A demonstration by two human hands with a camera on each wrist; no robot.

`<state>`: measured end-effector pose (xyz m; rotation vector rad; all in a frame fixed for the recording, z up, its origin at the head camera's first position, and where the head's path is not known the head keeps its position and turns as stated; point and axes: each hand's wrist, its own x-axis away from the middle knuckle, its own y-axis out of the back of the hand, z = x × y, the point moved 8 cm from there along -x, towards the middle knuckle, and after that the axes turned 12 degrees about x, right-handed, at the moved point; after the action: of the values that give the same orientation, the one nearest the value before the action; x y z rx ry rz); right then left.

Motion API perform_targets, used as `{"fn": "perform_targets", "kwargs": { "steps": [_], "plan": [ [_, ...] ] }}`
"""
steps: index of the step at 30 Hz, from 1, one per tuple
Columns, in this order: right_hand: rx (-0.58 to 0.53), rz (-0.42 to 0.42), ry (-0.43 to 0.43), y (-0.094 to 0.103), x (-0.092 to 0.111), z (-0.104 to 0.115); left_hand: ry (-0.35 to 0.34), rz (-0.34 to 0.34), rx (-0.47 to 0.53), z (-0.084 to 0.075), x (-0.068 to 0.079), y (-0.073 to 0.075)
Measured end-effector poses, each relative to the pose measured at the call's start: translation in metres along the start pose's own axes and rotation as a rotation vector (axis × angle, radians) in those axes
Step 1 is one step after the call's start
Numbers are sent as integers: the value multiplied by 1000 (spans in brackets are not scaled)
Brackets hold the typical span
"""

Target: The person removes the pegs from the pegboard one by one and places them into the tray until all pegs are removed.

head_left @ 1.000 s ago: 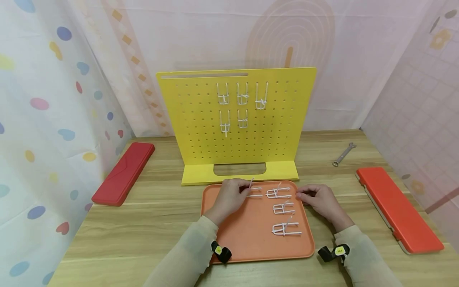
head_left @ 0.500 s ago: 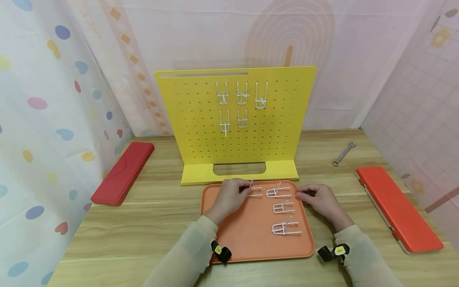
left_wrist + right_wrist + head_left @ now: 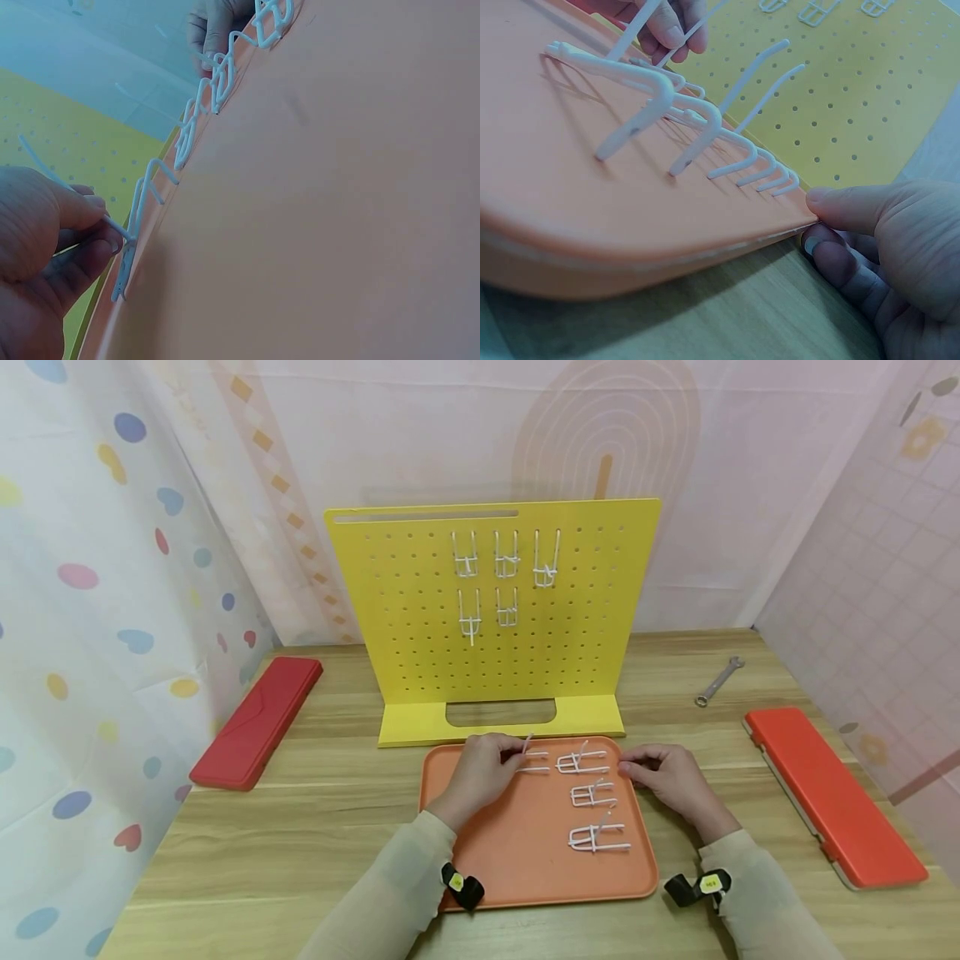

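My left hand is over the back of the orange tray. In the left wrist view its thumb and fingers pinch the slanting prong of a white wire pegboard hook, whose frame is at the tray's back edge. Part of this hook is hidden behind the hand in the head view. My right hand grips the tray's right rim near the back corner. The right wrist view shows its thumb on top of the rim and fingers below. Three more white hooks lie on the tray's right side, prongs pointing up.
Behind the tray stands a yellow pegboard with several white hooks hung on its upper part. A red case lies at left, an orange-red case at right. A wrench rests at back right on the wooden table.
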<state>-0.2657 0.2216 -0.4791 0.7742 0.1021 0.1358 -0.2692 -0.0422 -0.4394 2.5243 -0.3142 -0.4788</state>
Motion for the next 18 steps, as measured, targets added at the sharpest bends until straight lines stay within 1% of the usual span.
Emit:
{"fn": "perform_targets", "kwargs": {
  "steps": [8,18],
  "plan": [
    [-11,6,-11,0,0,1,-2,4,10,-1,0,0],
    [-11,2,-7,0,0,0,26,22,17,2,0,-2]
  ]
}}
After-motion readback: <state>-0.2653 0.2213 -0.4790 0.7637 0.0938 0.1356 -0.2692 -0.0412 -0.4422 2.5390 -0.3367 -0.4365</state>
